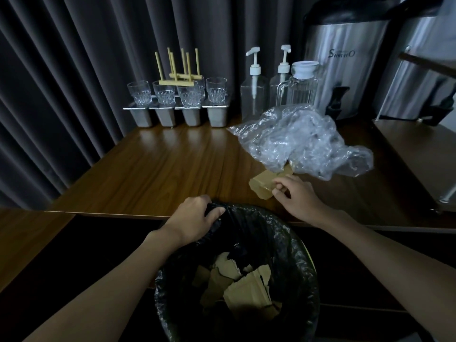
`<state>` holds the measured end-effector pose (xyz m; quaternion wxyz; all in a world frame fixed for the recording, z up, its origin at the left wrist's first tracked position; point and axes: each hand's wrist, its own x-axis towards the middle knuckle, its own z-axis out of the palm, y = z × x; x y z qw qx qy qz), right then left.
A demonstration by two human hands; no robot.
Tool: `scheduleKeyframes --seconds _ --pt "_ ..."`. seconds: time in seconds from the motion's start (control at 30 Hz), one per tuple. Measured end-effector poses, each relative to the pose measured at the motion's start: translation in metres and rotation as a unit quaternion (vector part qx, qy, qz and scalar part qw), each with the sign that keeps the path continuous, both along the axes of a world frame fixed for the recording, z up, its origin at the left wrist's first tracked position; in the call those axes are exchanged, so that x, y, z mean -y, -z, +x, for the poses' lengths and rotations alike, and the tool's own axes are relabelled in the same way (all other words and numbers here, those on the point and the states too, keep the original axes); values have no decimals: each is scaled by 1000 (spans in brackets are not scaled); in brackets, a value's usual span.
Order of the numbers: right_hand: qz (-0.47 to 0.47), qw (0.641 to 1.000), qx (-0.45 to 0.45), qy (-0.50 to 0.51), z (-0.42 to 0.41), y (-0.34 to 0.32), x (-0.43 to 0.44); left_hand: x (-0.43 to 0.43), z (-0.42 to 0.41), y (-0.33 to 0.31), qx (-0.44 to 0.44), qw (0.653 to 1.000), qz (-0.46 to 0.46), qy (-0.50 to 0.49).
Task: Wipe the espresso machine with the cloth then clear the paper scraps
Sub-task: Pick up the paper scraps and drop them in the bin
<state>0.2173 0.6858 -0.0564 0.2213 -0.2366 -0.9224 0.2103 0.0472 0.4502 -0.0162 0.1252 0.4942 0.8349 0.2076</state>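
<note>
My left hand [195, 215] grips the rim of the black bin liner on a waste bin [291, 245] held just below the wooden counter's front edge. Several brown paper scraps [237, 285] lie inside the bin. My right hand [293, 196] pinches a brown paper scrap [261, 185] that lies on the counter near the front edge, partly under a crumpled clear plastic bag [303, 141]. No cloth or espresso machine shows.
On the wooden counter [160, 164], at the back, stand steel containers with glasses [177, 104], a wooden rack [177, 75], two pump bottles [254, 95], a glass jar [301, 85] and a steel urn [345, 62]. Dark curtains hang behind.
</note>
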Motion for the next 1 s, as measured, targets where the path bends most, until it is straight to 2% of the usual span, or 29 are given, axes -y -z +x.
scheduleKeyframes --seconds 0.2,0.37,0.47,0.53,0.6,0.67,0.73,0.87,1.0 --pt "60 998 22 -19 5 4 1 -1 -1 0 1 1000 8 -4" --pt "88 995 -48 -26 11 -5 8 -1 -1 0 -9 1000 8 -10" --pt "175 980 -88 21 13 -16 5 -1 0 0 -10 1000 11 -11" --pt "245 964 -89 63 11 -27 1 -1 0 0 -11 1000 9 -10" --pt "269 955 -68 104 6 -43 -6 -1 0 0 -11 1000 6 -10" --pt "222 964 -13 144 -4 -58 -16 -1 0 0 -12 1000 3 -9" --pt "134 977 43 160 -18 -62 -26 -1 -1 0 -9 1000 2 -8" --pt "-45 992 38 108 -29 -51 -22 0 -2 2 -4 1000 3 -7" --pt "-63 987 49 139 -31 -52 -12 -1 -3 3 -10 1000 7 -9"
